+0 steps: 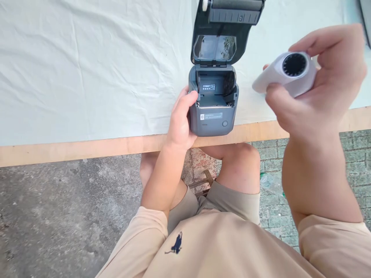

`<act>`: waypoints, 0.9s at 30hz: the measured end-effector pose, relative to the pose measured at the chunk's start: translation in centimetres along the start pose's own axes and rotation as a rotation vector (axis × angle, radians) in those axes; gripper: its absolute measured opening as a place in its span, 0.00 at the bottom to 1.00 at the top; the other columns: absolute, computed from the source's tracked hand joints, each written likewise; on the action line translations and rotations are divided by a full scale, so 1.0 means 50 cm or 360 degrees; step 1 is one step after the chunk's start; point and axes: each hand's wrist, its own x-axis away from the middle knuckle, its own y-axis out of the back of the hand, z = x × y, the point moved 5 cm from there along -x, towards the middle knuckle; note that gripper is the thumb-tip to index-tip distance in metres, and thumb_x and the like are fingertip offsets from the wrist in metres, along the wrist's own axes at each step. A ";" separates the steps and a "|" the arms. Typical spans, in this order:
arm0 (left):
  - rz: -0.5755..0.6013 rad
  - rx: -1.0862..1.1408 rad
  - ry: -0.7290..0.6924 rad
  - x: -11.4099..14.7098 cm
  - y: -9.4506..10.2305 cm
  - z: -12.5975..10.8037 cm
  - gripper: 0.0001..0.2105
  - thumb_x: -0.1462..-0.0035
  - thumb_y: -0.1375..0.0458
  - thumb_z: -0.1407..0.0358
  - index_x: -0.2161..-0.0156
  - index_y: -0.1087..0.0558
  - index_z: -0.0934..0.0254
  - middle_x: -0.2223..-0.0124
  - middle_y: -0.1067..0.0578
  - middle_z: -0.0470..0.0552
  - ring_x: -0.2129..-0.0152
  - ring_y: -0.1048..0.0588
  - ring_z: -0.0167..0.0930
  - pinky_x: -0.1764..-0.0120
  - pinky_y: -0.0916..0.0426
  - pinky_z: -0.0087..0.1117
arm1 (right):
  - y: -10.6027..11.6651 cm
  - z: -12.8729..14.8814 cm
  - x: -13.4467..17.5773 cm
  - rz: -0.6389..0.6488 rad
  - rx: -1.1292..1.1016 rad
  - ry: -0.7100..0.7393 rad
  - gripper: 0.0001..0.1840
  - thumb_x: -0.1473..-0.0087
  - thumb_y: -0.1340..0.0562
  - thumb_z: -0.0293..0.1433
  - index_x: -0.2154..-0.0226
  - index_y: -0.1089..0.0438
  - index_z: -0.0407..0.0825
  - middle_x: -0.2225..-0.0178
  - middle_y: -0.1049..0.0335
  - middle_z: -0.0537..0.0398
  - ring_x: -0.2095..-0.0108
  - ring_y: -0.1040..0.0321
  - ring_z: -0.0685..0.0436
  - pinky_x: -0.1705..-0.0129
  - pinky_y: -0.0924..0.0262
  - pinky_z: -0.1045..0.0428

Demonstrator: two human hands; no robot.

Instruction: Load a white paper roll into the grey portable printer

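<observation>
A dark grey label printer [213, 122] stands near the table's front edge with its lid [194, 52] swung up and back. Its inner compartment is bare apart from a small printed notice. My left hand [181, 117] grips the printer's left side, the thumb at the upper edge and the other fingers mostly hidden. To the right, in the air above the table, my right hand [321, 81] holds a white paper roll [301, 87] between thumb and fingers. The roll's round dark core faces up toward me, and a strip of paper sticks out on its left.
A wrinkled pale cloth [124, 69] covers the table, whose bare wooden edge [130, 146] runs along the front. A dark-edged object [365, 19] shows at the far right corner. Below, a clear plastic bottle [272, 183] lies on the paving beside my legs.
</observation>
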 end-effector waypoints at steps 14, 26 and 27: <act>-0.0122 -0.0026 -0.0059 0.015 -0.001 0.001 0.05 0.39 0.47 0.64 0.61 0.30 0.60 0.64 0.26 0.46 0.43 0.27 0.33 0.43 0.30 0.33 | -0.101 0.118 -0.052 0.0633 0.0197 -0.0224 0.13 0.62 0.36 0.20 0.73 0.31 0.53 0.67 0.33 0.63 0.52 0.31 0.41 0.42 0.36 0.34; -0.0030 0.0043 -0.0116 0.010 -0.001 -0.007 0.07 0.37 0.51 0.62 0.63 0.33 0.61 0.62 0.25 0.48 0.39 0.30 0.35 0.42 0.30 0.35 | -0.092 0.092 -0.018 0.0752 0.0266 0.0330 0.10 0.44 0.38 0.43 0.71 0.22 0.63 0.66 0.25 0.59 0.58 0.28 0.40 0.45 0.37 0.34; -0.0010 0.0071 -0.0117 0.010 0.000 -0.006 0.07 0.38 0.50 0.61 0.63 0.33 0.60 0.60 0.24 0.49 0.39 0.30 0.35 0.42 0.30 0.35 | -0.092 0.092 -0.012 0.0725 0.0279 0.0350 0.10 0.44 0.38 0.44 0.71 0.22 0.64 0.67 0.24 0.60 0.57 0.27 0.40 0.45 0.38 0.33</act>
